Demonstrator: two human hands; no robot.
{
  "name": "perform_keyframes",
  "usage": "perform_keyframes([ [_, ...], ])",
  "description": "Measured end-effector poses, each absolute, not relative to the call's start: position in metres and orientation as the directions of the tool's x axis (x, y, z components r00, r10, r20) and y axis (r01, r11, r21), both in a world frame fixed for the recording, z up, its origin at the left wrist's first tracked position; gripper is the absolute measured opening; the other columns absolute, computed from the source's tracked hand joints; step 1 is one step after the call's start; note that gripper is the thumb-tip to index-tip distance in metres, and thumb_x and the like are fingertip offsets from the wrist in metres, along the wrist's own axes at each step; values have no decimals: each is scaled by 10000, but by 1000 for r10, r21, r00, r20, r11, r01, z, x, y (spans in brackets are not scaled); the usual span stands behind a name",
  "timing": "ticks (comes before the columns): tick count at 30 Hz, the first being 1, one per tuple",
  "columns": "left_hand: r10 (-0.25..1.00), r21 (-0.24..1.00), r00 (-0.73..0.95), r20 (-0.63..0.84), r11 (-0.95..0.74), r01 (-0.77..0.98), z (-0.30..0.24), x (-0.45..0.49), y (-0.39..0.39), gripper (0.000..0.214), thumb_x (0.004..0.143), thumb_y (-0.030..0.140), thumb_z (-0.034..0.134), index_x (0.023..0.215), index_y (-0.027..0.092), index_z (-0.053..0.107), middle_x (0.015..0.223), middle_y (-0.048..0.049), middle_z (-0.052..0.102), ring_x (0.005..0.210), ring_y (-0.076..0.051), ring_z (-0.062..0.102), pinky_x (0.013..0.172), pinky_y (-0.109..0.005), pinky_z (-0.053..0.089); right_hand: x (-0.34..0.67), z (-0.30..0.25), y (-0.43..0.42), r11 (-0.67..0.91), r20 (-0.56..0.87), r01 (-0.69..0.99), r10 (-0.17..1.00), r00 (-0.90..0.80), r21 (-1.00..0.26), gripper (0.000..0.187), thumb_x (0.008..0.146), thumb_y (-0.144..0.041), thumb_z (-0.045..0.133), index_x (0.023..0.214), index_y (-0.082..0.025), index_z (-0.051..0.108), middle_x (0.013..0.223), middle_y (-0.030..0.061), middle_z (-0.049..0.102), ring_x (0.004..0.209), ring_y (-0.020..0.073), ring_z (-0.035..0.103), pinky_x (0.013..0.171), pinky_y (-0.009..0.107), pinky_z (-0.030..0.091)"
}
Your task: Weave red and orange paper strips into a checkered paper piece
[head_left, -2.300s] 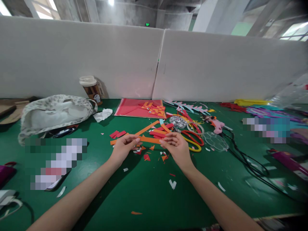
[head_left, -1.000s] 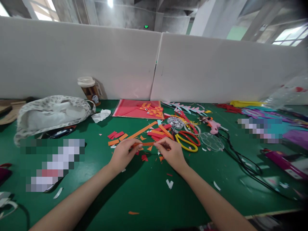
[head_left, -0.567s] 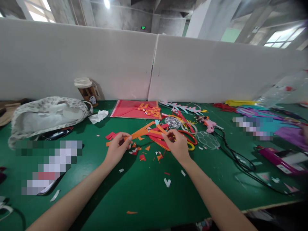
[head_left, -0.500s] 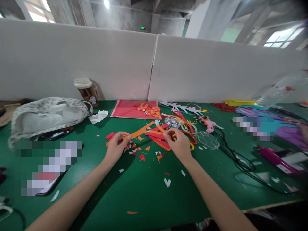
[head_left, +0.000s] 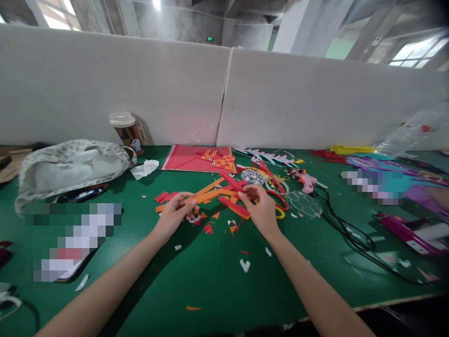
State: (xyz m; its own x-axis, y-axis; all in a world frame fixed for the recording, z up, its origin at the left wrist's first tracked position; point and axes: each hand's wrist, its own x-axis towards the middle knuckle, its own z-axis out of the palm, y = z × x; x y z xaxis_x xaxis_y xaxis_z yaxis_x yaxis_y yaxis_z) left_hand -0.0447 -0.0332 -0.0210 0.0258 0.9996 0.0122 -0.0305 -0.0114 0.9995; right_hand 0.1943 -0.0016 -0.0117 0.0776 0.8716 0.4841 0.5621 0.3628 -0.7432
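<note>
Two bare hands meet over the middle of a green tabletop, forearms reaching in from the near edge. The left hand is curled, thumb and forefinger pinching one end of an orange paper strip, which slants toward the far edge. The right hand is half closed, its thumb and fingertips on red paper strips; from here I can't tell how many. Small paper scraps lie between the hands. Scissors poke out beside the right hand. Nearer the far edge rests a red sheet bearing woven orange-and-red pieces.
</note>
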Motion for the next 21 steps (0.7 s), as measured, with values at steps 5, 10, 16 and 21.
perform_keyframes([
  [5, 992, 885, 0, 124, -111, 452, -17, -47, -38, 397, 729, 480, 568, 1026, 217, 558, 567, 34, 585, 481, -115, 499, 459, -213, 358, 180, -9, -10, 366, 429, 403, 900, 77, -839, 239, 750, -387, 607, 883, -201, 540, 881, 66, 646, 767, 186, 627, 660, 309, 505],
  [10, 959, 709, 33, 282, -231, 666, -13, -47, -42, 390, 745, 507, 535, 1015, 230, 587, 656, 24, 575, 491, -108, 470, 487, -226, 360, 165, -14, -23, 431, 439, 426, 894, -86, -795, 186, 772, -344, 594, 886, -202, 559, 875, 66, 654, 789, 184, 626, 654, 299, 512],
  [16, 950, 731, 148, 276, -307, 609, -11, -37, -49, 329, 782, 486, 509, 911, 216, 643, 653, 8, 566, 540, -127, 470, 485, -230, 335, 155, -20, -33, 544, 469, 490, 838, -279, -681, 165, 809, -323, 564, 934, -215, 566, 901, 43, 655, 839, 176, 620, 739, 306, 494],
  [21, 971, 864, 82, 225, -238, 443, -18, -36, -47, 296, 794, 455, 511, 729, 175, 583, 647, 9, 558, 559, -127, 504, 533, -241, 387, 151, -21, -38, 657, 535, 501, 752, -385, -563, 167, 811, -313, 569, 947, -216, 566, 907, 42, 656, 876, 175, 613, 751, 291, 488],
])
